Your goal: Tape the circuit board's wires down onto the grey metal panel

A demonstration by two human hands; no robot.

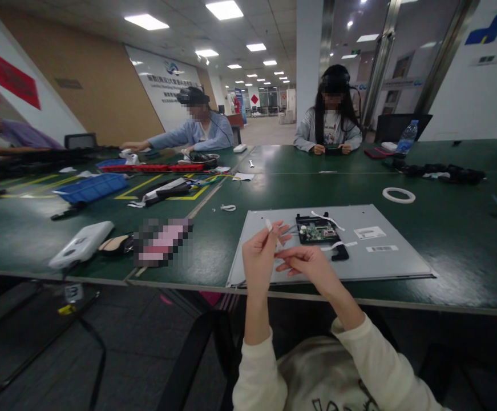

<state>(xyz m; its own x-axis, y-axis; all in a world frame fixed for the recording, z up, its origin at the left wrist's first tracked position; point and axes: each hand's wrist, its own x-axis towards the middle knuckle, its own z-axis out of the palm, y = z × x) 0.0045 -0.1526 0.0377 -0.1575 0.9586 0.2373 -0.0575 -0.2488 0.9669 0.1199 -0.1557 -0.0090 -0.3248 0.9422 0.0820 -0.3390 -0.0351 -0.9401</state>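
My left hand [262, 251] is raised over the left part of a flat grey panel [385, 257]. Its thumb and fingers are closed on a small strip of white tape [269, 225], whose end sticks up. Close beside it, my right hand [306, 262] points leftward with its fingers apart, the tips at or touching the left hand's fingers; whether it also touches the strip is unclear. A green circuit board [316, 231] in a black bracket lies on the panel. White tape strips [344, 245] hang across the bracket's edges.
A tape roll [399, 195] lies behind the panel. Leftward are a pink blurred object [165, 242], a white device [81, 245], a blue tray [92, 188] and a white loop [228, 208]. Co-workers sit across and to the left; a bottle [407, 138] stands far right.
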